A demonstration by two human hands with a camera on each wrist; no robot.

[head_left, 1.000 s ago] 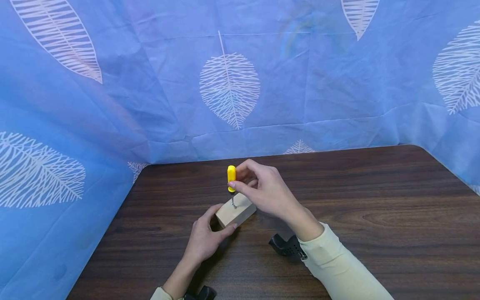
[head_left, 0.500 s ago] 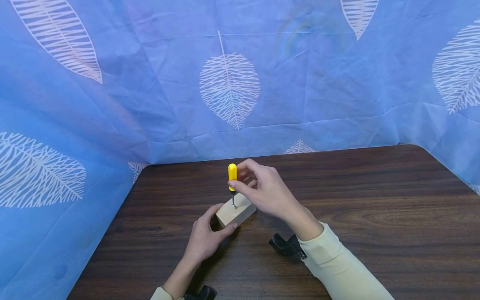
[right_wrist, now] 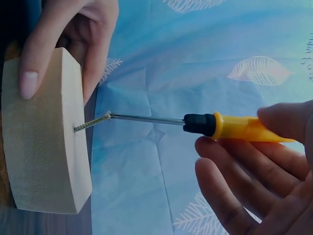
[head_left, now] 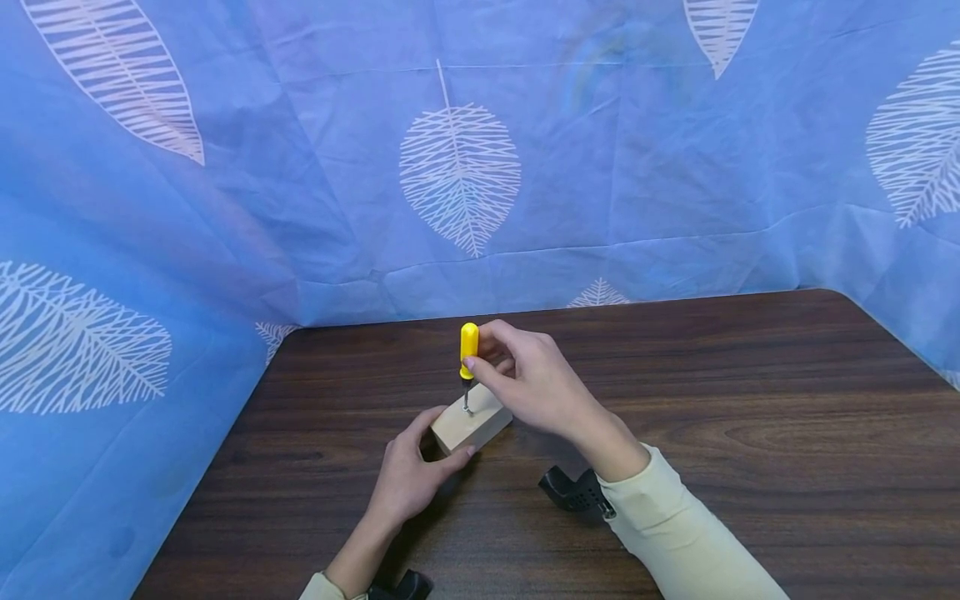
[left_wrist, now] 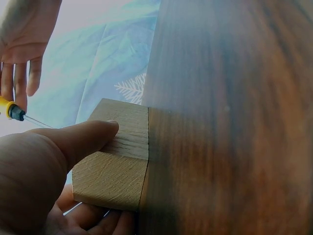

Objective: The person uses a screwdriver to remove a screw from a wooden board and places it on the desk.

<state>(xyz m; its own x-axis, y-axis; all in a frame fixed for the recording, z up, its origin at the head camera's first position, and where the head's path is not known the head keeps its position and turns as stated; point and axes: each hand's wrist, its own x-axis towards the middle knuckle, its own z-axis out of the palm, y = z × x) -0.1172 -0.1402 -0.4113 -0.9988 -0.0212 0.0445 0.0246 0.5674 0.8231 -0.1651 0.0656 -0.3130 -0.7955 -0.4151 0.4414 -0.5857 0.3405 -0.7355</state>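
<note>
A pale wooden block (head_left: 471,423) lies on the dark table, and my left hand (head_left: 411,473) grips its near end between thumb and fingers. From the block's top face a threaded screw (right_wrist: 93,122) sticks out, leaning at an angle. My right hand (head_left: 536,379) pinches the yellow handle of a screwdriver (head_left: 468,350) between thumb and fingers. Its thin metal shaft (right_wrist: 146,119) meets the screw head at the tip, as the right wrist view shows. In the left wrist view, my thumb (left_wrist: 93,137) presses the block's side.
The dark wood-grain table (head_left: 712,417) extends widely to the right. Behind it and to the left hangs a blue cloth (head_left: 322,167) with white leaf prints. Black wrist devices (head_left: 573,492) sit at both wrists.
The screwdriver's handle has shifted slightly to the right and up, and now stands more upright over the screw. The left hand and block have stayed in place.
</note>
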